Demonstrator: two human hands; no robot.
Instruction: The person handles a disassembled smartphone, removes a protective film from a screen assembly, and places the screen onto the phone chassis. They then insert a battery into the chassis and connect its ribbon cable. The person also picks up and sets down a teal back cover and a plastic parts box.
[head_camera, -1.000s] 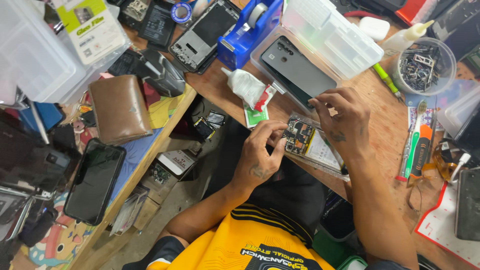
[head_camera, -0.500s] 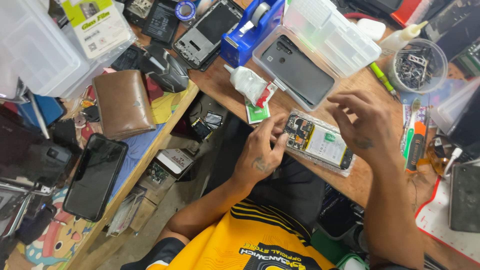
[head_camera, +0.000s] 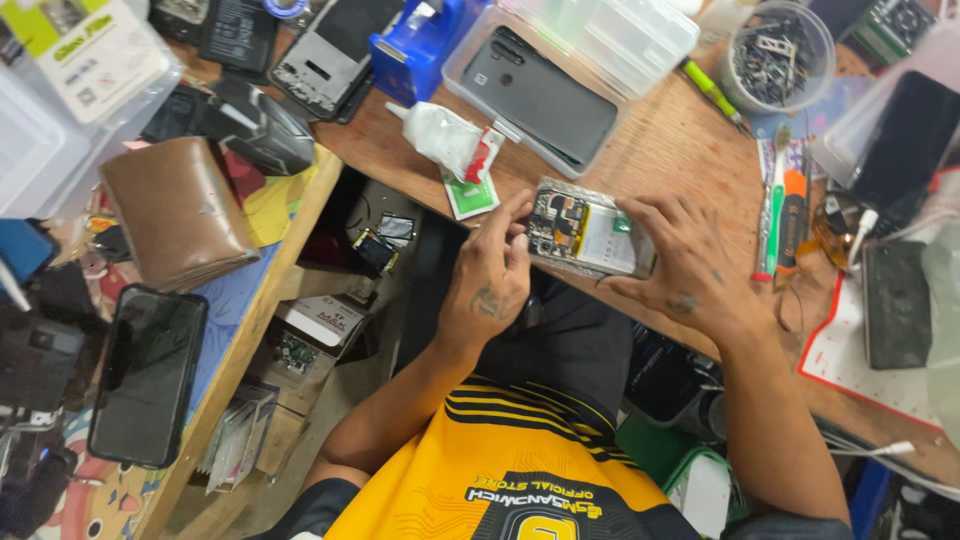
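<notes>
Opened smartphone (head_camera: 588, 230) sits at the near edge of the wooden desk (head_camera: 670, 150), back cover off, circuit board and battery exposed. Left hand (head_camera: 492, 280) pinches its left end, fingertips on the board; right hand (head_camera: 690, 265) clasps the right end, steadying it. Dark back cover (head_camera: 540, 95) lies apart in a clear tray farther back. Glue bottle (head_camera: 445, 140) just left of it. Judging by that: teardown done, board work underway, reassembly left.

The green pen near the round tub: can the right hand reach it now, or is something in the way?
Probably yes: the right hand only steadies the opened phone, and the bare desk up to the green pen looks free.
</notes>
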